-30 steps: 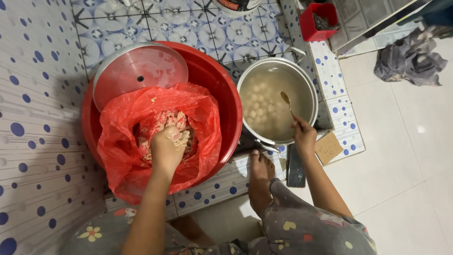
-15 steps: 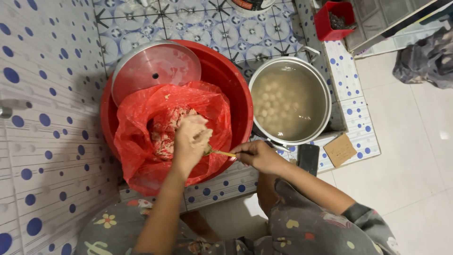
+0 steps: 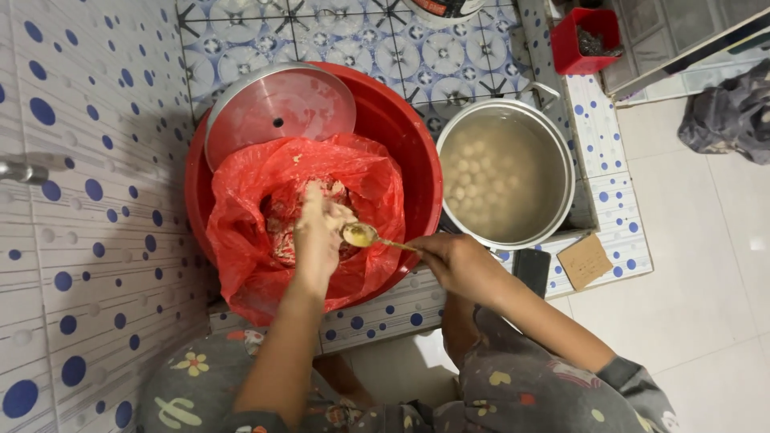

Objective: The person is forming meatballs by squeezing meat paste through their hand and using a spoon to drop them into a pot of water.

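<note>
My left hand [image 3: 319, 232] is closed around a lump of pinkish meat paste above a red plastic bag [image 3: 241, 208] of the paste, which lies in a red basin [image 3: 401, 136]. My right hand [image 3: 459, 261] holds a metal spoon [image 3: 361, 235] by its handle. The spoon's bowl touches the paste squeezed out at my left fist. To the right stands a metal pot [image 3: 561, 160] of cloudy water with several pale balls floating in it.
A round metal lid [image 3: 281, 104] leans inside the basin's far side. A red box [image 3: 585, 40] sits at the back right. A dark phone [image 3: 531, 271] and a piece of cardboard [image 3: 585, 261] lie by the pot. A tiled wall rises on the left; crumpled cloth [image 3: 726, 116] lies far right.
My right hand brought the spoon from the pot over to the basin and up against my left fist. My left hand rose out of the bag with paste in it.
</note>
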